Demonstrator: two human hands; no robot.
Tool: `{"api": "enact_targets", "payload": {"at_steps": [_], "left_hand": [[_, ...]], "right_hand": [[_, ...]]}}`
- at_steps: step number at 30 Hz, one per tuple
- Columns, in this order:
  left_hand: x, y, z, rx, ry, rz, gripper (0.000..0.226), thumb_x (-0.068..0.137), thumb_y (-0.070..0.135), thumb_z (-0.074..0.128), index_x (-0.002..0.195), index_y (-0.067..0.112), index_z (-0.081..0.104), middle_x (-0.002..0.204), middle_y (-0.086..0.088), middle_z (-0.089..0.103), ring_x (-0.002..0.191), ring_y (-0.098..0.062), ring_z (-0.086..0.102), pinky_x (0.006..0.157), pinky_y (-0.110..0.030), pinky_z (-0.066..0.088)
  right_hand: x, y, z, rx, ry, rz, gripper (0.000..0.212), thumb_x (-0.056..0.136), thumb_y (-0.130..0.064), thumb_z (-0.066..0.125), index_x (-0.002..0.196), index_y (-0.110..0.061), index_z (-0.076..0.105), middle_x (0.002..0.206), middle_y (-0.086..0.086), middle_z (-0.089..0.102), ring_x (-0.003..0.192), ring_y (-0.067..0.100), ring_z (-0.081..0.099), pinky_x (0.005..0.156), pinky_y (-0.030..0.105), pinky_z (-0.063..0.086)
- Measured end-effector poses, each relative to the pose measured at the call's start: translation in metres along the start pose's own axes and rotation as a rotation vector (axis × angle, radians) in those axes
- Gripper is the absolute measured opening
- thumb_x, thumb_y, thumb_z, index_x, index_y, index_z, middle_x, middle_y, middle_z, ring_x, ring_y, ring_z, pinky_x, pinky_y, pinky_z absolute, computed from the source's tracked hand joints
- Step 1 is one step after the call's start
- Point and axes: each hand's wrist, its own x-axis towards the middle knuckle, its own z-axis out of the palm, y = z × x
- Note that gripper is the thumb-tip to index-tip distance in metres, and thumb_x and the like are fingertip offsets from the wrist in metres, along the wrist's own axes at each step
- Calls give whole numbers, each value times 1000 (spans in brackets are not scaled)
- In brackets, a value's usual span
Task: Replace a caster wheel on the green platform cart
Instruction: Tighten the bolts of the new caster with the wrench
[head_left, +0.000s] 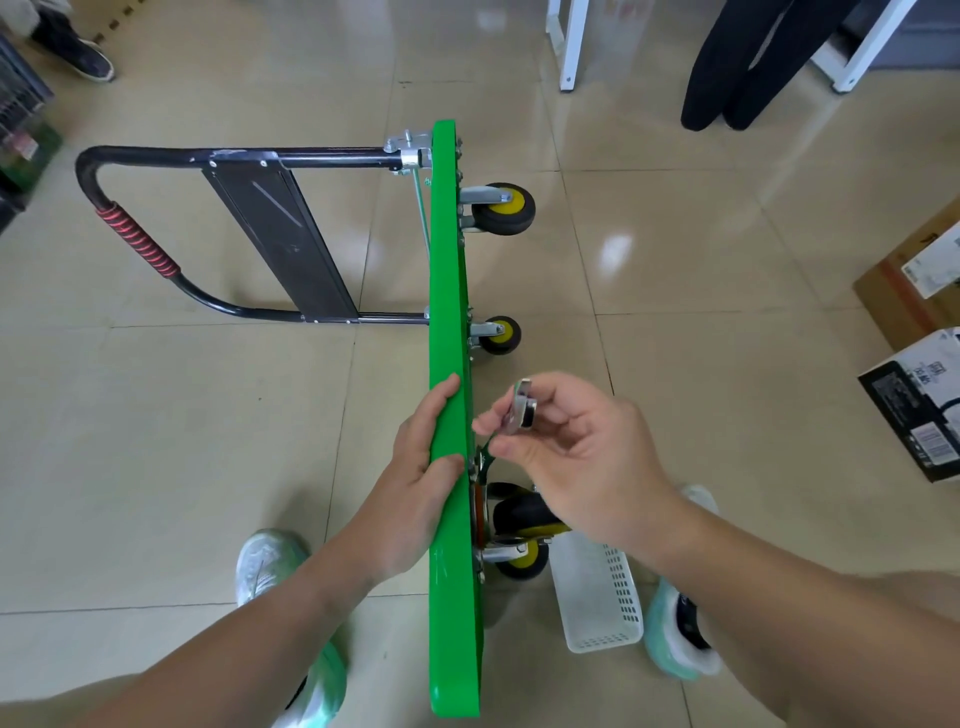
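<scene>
The green platform cart (450, 291) stands on its side edge on the tiled floor, wheels pointing right and the black handle (156, 249) lying to the left. My left hand (421, 467) grips the cart's upper edge, fingers curled over it. My right hand (566, 457) pinches a small metal tool (521, 410) with a dark head, just right of the deck near its mounting bolts. Two yellow-hubbed caster wheels (506, 208) show at the far end. Another caster (522, 540) sits below my right wrist, partly hidden.
A white perforated plastic basket (597, 597) lies on the floor right of the cart, between my feet. Cardboard boxes (919, 374) stand at the right edge. White furniture legs (569, 47) and a person's dark trouser legs are at the back; another person's shoe is top left.
</scene>
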Motion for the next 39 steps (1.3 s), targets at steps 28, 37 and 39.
{"api": "enact_targets", "payload": {"at_steps": [28, 37, 39], "left_hand": [[-1, 1, 1, -9, 5, 5, 70, 89, 32, 43, 149, 61, 22, 159, 27, 27, 147, 9, 26, 127, -32, 22], [-2, -3, -2, -12, -10, -1, 70, 90, 31, 43, 147, 65, 23, 153, 33, 29, 144, 10, 30, 122, -27, 27], [-2, -3, -2, -8, -18, 2, 69, 90, 31, 42, 147, 65, 21, 151, 36, 28, 141, 15, 30, 115, -17, 26]], "right_hand": [[53, 11, 8, -25, 138, 285, 23, 89, 4, 69, 89, -19, 65, 76, -1, 76, 77, 17, 75, 78, 37, 63], [85, 20, 11, -4, 119, 508, 10, 91, 0, 68, 90, -10, 64, 79, 8, 71, 69, 19, 71, 77, 43, 63], [85, 18, 8, 9, 119, 513, 11, 91, 1, 68, 91, -8, 63, 79, 8, 70, 68, 20, 72, 74, 41, 63]]}}
